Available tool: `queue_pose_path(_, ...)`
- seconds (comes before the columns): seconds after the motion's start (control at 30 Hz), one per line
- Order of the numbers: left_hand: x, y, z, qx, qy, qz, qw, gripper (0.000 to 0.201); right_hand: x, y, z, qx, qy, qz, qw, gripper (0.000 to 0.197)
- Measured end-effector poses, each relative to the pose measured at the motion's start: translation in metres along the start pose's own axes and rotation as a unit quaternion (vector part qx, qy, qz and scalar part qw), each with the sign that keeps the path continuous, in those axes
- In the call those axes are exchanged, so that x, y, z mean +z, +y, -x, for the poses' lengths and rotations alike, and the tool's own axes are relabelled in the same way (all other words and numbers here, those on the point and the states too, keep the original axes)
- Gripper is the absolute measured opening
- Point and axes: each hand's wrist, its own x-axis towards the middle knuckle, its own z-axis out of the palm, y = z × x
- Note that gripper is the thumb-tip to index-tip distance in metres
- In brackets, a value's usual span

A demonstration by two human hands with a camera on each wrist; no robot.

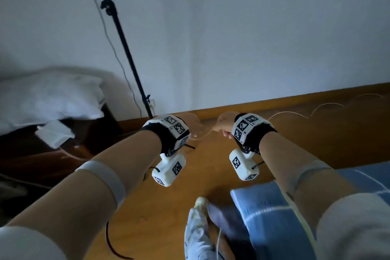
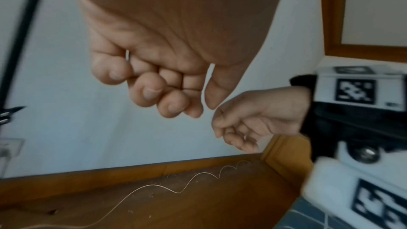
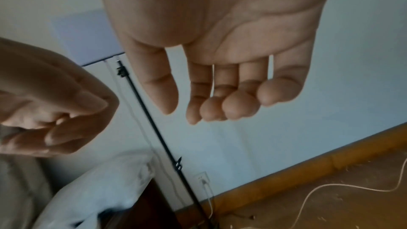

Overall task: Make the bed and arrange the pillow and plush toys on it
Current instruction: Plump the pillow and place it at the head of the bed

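A white pillow lies on dark furniture at the left, away from the bed. A blue checked bed cover shows at the lower right. Both arms reach out over the wooden floor. My left hand has its fingers curled into the palm and holds nothing. Close beside it, my right hand hangs with its fingers loosely bent, also empty. No plush toy can be made out.
A thin pale cable snakes over the floor under the hands. A black light stand leans by the wall. A white folded item lies on the dark nightstand. Pale patterned fabric hangs at the bottom.
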Motion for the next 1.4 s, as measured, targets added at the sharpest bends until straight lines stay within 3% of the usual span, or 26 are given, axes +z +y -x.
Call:
queue_pose_path(0.17, -0.082, 0.025, -0.101, 0.023, -0.032, -0.085, 0.996, 0.025, -0.085, 0.019, -0.092, 0.032, 0.007, -0.118, 0.993, 0.017)
queue_pose_path(0.37, -0.174, 0.081, -0.207, 0.074, -0.014, -0.069, 0.995, 0.021, -0.187, 0.059, -0.169, 0.067, 0.047, -0.119, 0.990, 0.023)
queue_pose_path(0.57, -0.188, 0.171, -0.329, 0.165, -0.059, -0.153, 0.973, 0.022, -0.238, 0.156, -0.218, 0.147, 0.048, -0.123, 0.980, 0.016)
queue_pose_path(0.67, -0.193, 0.219, -0.376, 0.237, -0.062, -0.194, 0.950, 0.021, -0.264, 0.211, -0.234, 0.212, 0.063, -0.147, 0.964, 0.024)
queue_pose_path(0.73, -0.206, 0.257, -0.399, 0.277, -0.080, -0.212, 0.934, 0.031, -0.286, 0.241, -0.237, 0.259, 0.084, -0.179, 0.946, 0.028)
queue_pose_path(0.87, -0.226, 0.347, -0.441, 0.368, -0.112, -0.256, 0.887, 0.026, -0.312, 0.306, -0.231, 0.349, 0.126, -0.192, 0.909, 0.021)
queue_pose_path(0.97, -0.215, 0.425, -0.450, 0.421, -0.136, -0.287, 0.850, 0.025, -0.306, 0.350, -0.200, 0.411, 0.145, -0.253, 0.864, 0.027)
queue_pose_path(1.07, -0.187, 0.497, -0.424, 0.476, -0.170, -0.315, 0.803, 0.032, -0.285, 0.389, -0.143, 0.494, 0.105, -0.268, 0.820, 0.034)
queue_pose_path(1.17, -0.150, 0.557, -0.389, 0.531, -0.218, -0.326, 0.751, 0.028, -0.246, 0.434, -0.076, 0.581, 0.081, -0.298, 0.753, 0.025)
queue_pose_path(1.23, -0.123, 0.591, -0.365, 0.568, -0.225, -0.343, 0.713, 0.027, -0.224, 0.465, -0.039, 0.626, 0.091, -0.319, 0.706, 0.031)
queue_pose_path(1.4, -0.068, 0.666, -0.319, 0.624, -0.227, -0.431, 0.611, 0.032, -0.202, 0.533, 0.015, 0.643, 0.135, -0.410, 0.633, 0.045)
